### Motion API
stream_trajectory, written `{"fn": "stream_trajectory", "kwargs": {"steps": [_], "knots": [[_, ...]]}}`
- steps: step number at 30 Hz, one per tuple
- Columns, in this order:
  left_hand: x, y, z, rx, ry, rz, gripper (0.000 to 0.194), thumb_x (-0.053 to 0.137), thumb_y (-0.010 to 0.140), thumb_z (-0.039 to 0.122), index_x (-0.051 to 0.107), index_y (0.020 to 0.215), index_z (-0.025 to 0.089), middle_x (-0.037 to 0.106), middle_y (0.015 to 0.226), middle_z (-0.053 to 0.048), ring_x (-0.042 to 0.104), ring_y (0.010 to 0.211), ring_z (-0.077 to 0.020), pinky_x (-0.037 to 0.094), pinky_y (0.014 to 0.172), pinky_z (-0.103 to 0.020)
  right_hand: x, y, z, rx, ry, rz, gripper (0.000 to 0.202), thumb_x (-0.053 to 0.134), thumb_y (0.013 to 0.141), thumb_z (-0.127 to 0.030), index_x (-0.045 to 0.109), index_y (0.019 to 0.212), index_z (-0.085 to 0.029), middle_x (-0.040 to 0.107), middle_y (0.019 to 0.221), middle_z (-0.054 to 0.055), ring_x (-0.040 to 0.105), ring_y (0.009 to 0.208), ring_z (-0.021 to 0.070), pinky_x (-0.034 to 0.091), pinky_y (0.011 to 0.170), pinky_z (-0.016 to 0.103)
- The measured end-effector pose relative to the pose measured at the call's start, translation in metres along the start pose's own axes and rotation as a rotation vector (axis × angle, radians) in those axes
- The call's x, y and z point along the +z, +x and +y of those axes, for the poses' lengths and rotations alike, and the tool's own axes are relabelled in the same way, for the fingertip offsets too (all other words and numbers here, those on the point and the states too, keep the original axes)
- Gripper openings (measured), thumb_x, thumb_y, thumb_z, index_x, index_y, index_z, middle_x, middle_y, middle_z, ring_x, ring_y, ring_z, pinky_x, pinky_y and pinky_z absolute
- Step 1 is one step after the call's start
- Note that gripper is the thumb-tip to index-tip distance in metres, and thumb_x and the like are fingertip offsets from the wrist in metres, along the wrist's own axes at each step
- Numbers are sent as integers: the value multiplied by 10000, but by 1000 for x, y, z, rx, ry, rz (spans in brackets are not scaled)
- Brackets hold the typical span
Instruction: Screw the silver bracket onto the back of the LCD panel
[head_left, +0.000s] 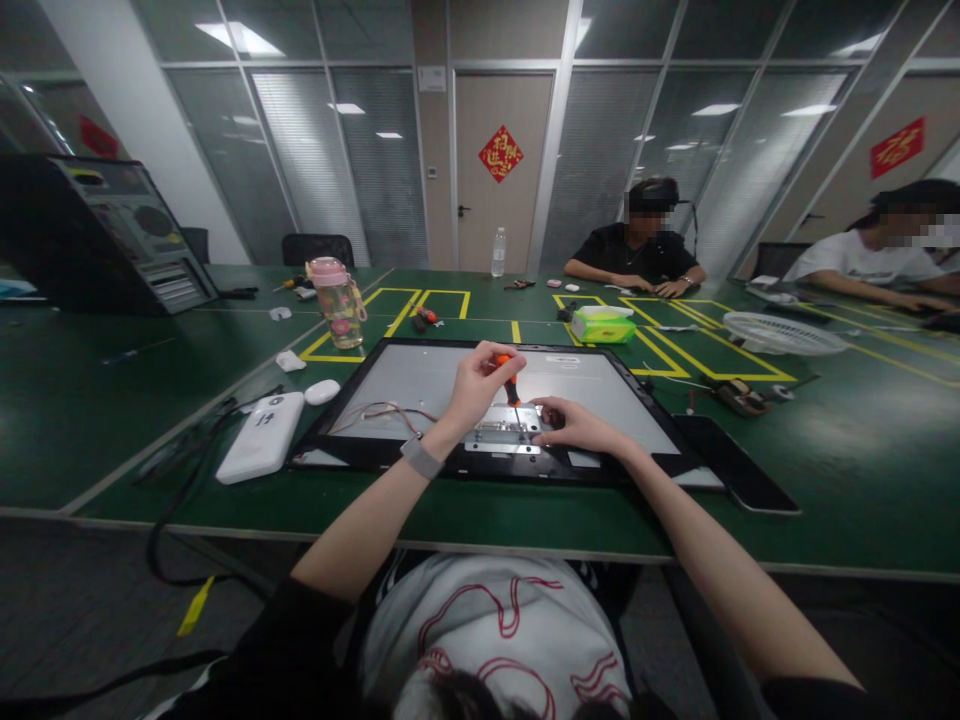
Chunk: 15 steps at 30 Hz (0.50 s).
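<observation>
A screwdriver (511, 385) with an orange and black handle stands nearly upright in my left hand (480, 380), which is closed around the top of its handle. Its shaft points down at a metal bracket (502, 447) on the back of a flat display panel (427, 365). My right hand (577, 427) is at the bracket's right end, thumb and fingers apart, seemingly resting on it. Whether the screwdriver tip sits in a screw is too small to tell. Thin wires (390, 410) run across the panel to the left of the bracket.
Left of the panel lie a white power bank (262, 437) and a white oval object (322, 391). Beyond stand a pink-lidded bottle (337, 305) and a green tissue pack (602, 325). A black phone (739, 465) lies right. Two people (637, 240) sit across the table.
</observation>
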<state>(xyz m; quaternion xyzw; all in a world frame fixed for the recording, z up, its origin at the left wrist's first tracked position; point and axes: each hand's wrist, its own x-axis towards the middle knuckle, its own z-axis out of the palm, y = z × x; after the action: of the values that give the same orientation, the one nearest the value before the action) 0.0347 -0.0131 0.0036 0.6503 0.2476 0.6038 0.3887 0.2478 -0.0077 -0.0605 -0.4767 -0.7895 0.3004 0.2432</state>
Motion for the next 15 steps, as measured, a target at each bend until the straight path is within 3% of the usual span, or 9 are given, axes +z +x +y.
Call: {"fn": "stream_trajectory", "kwargs": {"steps": [4,9,15], "knots": [[0,1,-2,-3,12,-9,147,659,808,310,664,857,172,616,741,-9,558,685,-109,444,663,-242,0,0,1,4,9,1,719,768,634,-470,571,1234,-127,529,826,15,512,765,179,424,718,312],[0,2,-5,-57,-216,-76,190,537,885,325,630,920,163,644,830,-38,603,765,-134,477,736,-277,1,1,4,17,2,13,729,779,620,-465,574,1235,-132,532,823,9,502,745,168,422,697,303],[1,0,-3,11,-10,-3,117,652,820,295,671,843,182,610,747,-8,575,734,-121,458,707,-242,2,1,5,-12,14,10,728,771,632,-472,575,1238,-120,522,809,4,503,739,164,421,691,297]]}}
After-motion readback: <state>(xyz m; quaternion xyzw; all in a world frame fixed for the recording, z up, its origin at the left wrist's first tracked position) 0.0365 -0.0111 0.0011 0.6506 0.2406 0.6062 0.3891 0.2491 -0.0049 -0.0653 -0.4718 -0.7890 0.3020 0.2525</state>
